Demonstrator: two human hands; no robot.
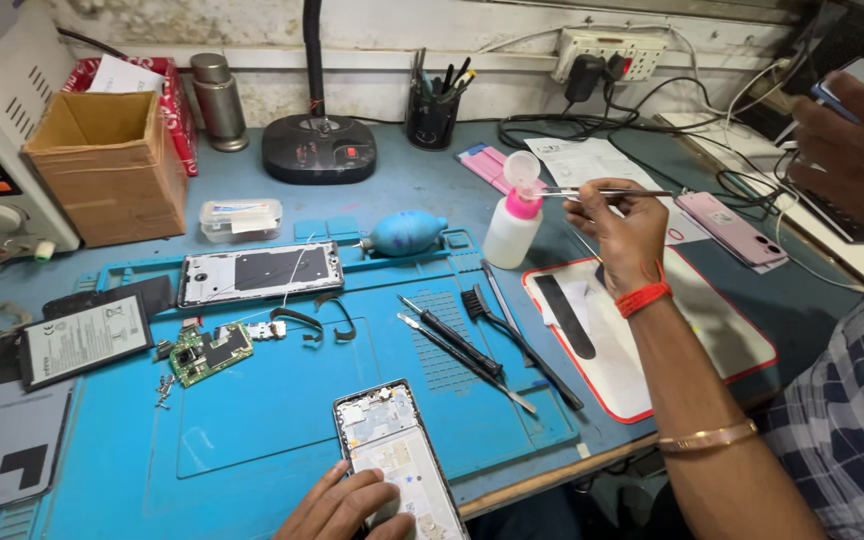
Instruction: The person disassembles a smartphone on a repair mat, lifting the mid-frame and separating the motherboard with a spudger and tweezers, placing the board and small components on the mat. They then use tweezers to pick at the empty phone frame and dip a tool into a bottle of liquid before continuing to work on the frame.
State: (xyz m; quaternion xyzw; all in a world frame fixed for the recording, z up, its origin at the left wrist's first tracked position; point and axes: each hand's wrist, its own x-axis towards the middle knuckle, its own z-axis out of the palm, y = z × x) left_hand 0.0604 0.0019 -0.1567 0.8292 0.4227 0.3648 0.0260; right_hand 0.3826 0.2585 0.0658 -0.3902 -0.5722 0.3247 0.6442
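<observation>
Right hand [620,222] pinches slim metal tweezers [602,193] at the pink-capped white plastic dispenser bottle [513,220]; left hand [344,505], fingers loosely curled, steadies an opened grey smartphone [397,455] at the table's near edge.

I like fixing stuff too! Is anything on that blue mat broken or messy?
Nothing looks spilled. The phone under the left hand lies open with its insides showing. Its green circuit board and tiny screws lie loose on the blue mat. The right hand holds tweezers at the pink-topped bottle.
</observation>
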